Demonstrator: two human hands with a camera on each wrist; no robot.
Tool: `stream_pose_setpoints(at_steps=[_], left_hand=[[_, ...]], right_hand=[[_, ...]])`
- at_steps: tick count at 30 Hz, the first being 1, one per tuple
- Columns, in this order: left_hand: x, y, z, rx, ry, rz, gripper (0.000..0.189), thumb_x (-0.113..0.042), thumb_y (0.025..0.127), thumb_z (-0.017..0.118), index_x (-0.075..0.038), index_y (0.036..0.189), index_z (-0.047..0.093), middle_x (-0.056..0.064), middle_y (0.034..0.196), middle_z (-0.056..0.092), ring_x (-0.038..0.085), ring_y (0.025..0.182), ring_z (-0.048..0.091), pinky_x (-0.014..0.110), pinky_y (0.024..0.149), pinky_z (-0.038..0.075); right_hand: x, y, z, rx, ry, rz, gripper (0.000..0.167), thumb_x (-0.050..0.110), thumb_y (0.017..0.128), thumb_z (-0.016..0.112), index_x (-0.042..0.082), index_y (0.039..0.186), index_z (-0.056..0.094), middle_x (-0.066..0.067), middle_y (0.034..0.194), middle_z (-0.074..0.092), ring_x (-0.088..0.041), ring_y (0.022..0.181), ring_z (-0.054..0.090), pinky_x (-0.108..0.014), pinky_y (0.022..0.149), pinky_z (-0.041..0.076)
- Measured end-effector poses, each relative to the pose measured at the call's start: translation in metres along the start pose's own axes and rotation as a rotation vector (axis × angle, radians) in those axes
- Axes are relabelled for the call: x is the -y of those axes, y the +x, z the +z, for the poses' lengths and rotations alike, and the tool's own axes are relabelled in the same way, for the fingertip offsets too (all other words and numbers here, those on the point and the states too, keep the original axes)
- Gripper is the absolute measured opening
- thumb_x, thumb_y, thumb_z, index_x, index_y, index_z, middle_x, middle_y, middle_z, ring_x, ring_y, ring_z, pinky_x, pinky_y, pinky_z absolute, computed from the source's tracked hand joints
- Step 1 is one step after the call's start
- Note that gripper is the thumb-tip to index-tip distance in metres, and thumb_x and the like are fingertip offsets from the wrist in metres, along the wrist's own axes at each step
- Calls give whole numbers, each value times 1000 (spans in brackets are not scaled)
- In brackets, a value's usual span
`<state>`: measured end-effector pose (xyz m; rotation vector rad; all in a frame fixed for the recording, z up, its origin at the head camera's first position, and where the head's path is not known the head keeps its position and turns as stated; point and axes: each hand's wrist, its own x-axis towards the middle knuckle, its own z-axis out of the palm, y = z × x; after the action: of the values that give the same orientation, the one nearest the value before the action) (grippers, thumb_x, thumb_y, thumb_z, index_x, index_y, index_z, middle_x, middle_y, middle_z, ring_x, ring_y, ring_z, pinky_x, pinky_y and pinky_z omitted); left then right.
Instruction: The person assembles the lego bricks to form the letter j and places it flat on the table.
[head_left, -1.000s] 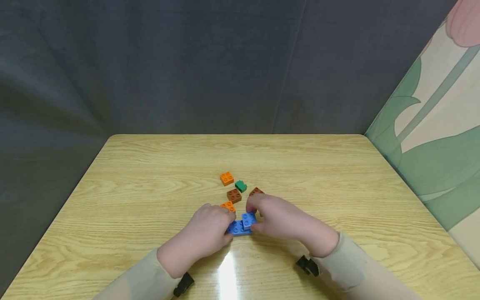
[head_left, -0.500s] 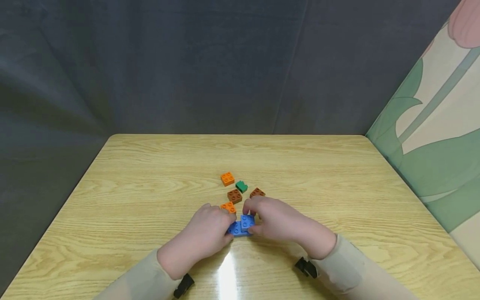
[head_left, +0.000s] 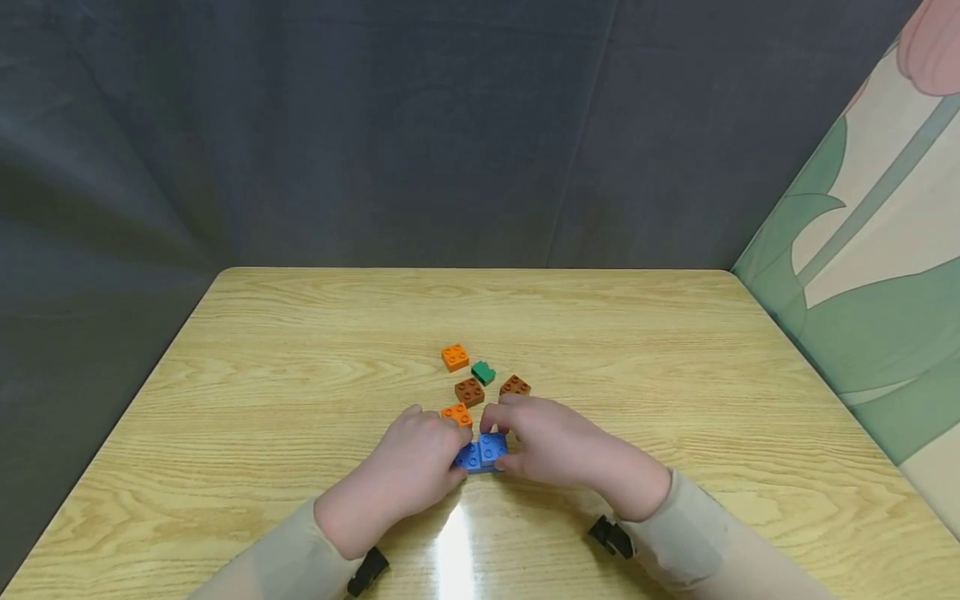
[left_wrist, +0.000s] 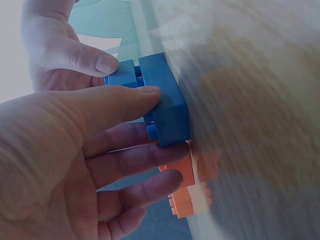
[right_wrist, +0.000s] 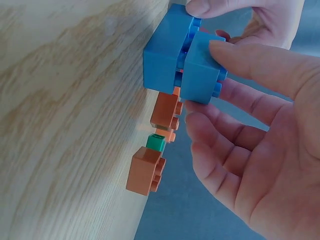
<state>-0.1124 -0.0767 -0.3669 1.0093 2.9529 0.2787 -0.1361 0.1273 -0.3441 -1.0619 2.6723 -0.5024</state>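
Observation:
On the table, my left hand grips a long blue brick by its left end, thumb on the near side. My right hand pinches a smaller square blue brick between thumb and fingers. That square brick is over the right end of the long one. In the right wrist view, the long brick's studs show in a narrow gap between the two. An orange brick lies just beyond my left fingers, partly hidden by them.
Beyond the hands lie a brown brick, another brown brick close to my right knuckles, a small green piece and a second orange brick. A dark curtain hangs behind the wooden table.
My right hand has shifted slightly left and toward me with the square blue brick, which now lines up more evenly over the long brick. The left hand stays put.

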Motion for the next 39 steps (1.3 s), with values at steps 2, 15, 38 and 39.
stream_pose_setpoints(at_steps=[2,15,38,39], left_hand=[[0,0,0,0,-1,0,18,-28,80,80,-17,80,66,-10,68,57,11,59,45,31,62,32],[0,1,-2,10,-25,-4,17,-28,81,80,-17,81,67,-11,69,57,10,60,45,31,63,33],[1,2,-2,33,-59,-10,19,-29,81,81,-18,78,65,-13,68,55,10,60,45,31,66,34],[1,3,-2,32,-63,-9,20,-29,81,81,-19,77,65,-13,67,54,10,60,45,31,66,34]], right_hand=[[0,0,0,-4,5,-5,26,18,81,82,19,103,67,9,94,55,-12,75,51,-28,66,45],[0,0,1,-9,8,-37,26,17,81,83,18,102,69,9,93,55,-12,76,53,-27,67,46],[5,3,2,0,-61,-33,24,13,78,84,19,97,69,11,86,54,-8,71,50,-26,63,44],[5,2,2,0,-63,-33,24,13,78,84,19,96,69,11,85,54,-8,70,50,-26,63,44]])
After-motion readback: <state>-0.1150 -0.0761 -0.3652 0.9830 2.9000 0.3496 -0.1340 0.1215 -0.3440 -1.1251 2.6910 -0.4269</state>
